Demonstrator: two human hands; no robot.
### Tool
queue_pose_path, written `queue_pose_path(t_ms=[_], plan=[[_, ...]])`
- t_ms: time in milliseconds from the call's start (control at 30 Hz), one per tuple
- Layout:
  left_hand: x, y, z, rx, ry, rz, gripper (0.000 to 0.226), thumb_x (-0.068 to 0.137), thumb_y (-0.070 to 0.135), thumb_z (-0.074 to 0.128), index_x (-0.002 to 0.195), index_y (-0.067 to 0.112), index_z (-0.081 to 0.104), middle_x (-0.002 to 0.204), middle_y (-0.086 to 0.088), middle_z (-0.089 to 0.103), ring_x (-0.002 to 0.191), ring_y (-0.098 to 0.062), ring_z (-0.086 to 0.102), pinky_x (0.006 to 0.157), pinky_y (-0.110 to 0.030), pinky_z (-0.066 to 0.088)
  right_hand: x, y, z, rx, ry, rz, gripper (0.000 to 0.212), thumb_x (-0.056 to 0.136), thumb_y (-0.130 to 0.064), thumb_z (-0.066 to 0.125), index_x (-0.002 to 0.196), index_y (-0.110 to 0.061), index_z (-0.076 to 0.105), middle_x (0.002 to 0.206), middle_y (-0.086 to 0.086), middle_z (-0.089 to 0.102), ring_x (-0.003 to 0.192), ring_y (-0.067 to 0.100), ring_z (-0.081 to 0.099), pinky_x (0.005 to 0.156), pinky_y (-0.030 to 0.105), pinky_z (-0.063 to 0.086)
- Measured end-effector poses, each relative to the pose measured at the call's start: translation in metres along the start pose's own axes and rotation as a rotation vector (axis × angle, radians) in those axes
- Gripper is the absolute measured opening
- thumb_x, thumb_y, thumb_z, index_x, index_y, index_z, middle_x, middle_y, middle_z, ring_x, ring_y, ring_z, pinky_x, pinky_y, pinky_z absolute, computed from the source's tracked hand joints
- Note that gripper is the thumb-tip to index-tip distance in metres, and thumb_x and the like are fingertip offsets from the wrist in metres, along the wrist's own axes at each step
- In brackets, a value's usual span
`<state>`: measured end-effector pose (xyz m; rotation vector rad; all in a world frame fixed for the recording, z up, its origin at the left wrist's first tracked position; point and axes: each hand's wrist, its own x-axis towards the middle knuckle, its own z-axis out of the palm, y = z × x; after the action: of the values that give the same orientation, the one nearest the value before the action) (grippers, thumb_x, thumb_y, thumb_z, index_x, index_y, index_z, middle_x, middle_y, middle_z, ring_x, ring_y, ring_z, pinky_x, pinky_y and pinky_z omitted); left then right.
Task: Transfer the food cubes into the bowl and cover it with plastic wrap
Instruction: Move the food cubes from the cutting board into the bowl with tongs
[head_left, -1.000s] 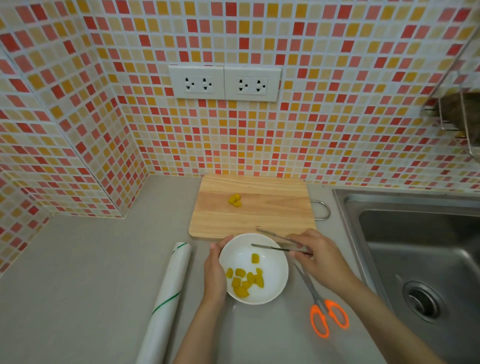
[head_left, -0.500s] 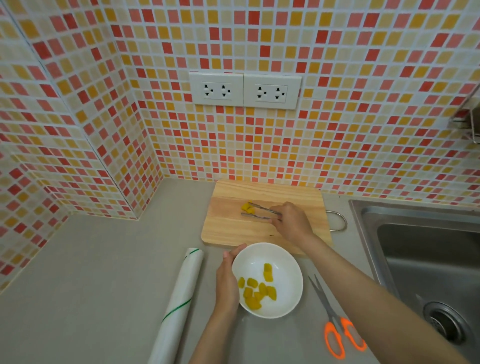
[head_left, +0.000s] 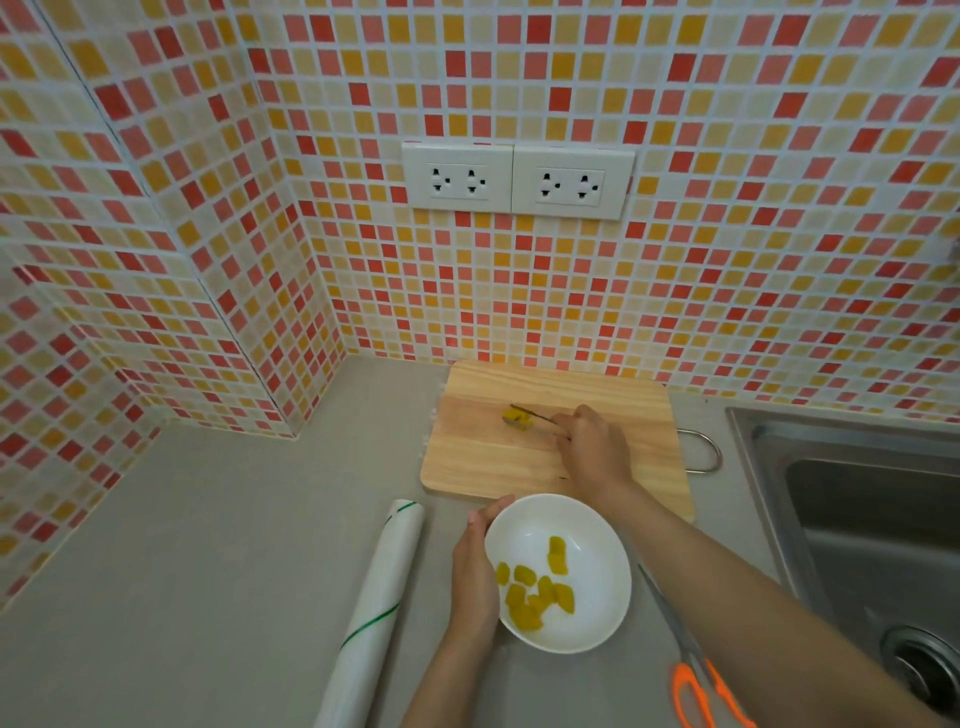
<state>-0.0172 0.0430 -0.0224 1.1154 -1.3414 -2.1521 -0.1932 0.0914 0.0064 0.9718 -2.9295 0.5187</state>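
A white bowl (head_left: 597, 530) stands on the grey counter and holds several yellow food cubes (head_left: 540, 587). My left hand (head_left: 474, 577) grips the bowl's left rim. Behind it lies a wooden cutting board (head_left: 483, 452) with a small clump of yellow cubes (head_left: 516, 417) near its middle. My right hand (head_left: 592, 449) holds metal tongs (head_left: 537, 420) over the board, their tips on either side of that clump. A roll of plastic wrap (head_left: 371, 618), white with a green stripe, lies to the left of the bowl.
Orange-handled scissors (head_left: 696, 680) lie on the counter right of the bowl. A steel sink (head_left: 862, 525) fills the right side. The tiled wall with two double sockets (head_left: 517, 182) rises just behind the board.
My right hand carried the tongs from above the bowl out to the cubes on the board, and the tips now close in around them. My left hand stayed on the bowl.
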Motion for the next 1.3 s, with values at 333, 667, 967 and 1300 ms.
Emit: queue_pose_path(t_ms=[333,667,967,1300], plan=[[-0.002,0.004,0.001,0.001,0.000,-0.015,0.048,0.100,0.036,0.029,0.096,0.024,0.075,0.108,-0.007,0.073,0.102,-0.025,0.067,0.095,-0.044,0.050,-0.042,0.011,-0.036,0.258,0.124,-0.081,0.027,0.086,-0.011,0.059,0.111,-0.015,0.068,0.089,0.009,0.066,0.081,0.029,0.061,0.069,0.032,0.045],[-0.002,0.005,0.001,0.007,-0.054,0.009,0.053,0.101,0.038,0.022,0.095,0.024,0.073,0.086,0.002,0.078,0.079,-0.012,0.072,0.063,-0.022,0.054,-0.116,0.044,-0.054,0.429,-0.111,-0.266,0.033,0.082,-0.014,0.066,0.115,-0.021,0.066,0.077,-0.016,0.050,0.070,-0.001,0.054,0.066,0.013,0.042],[0.004,0.001,-0.001,0.000,-0.055,-0.007,0.052,0.101,0.039,0.023,0.098,0.023,0.072,0.086,0.006,0.077,0.080,-0.010,0.072,0.067,-0.025,0.053,-0.068,0.046,-0.047,0.378,0.092,-0.075,0.036,0.083,-0.015,0.066,0.119,-0.013,0.063,0.083,0.003,0.057,0.063,0.003,0.046,0.063,0.017,0.037],[0.003,-0.001,-0.001,-0.003,-0.046,-0.022,0.052,0.101,0.037,0.023,0.099,0.024,0.074,0.100,0.000,0.076,0.092,-0.016,0.071,0.078,-0.029,0.055,-0.007,0.022,-0.017,0.165,-0.099,0.030,0.030,0.088,-0.023,0.057,0.118,-0.020,0.063,0.103,0.014,0.061,0.099,0.033,0.058,0.078,0.039,0.050]])
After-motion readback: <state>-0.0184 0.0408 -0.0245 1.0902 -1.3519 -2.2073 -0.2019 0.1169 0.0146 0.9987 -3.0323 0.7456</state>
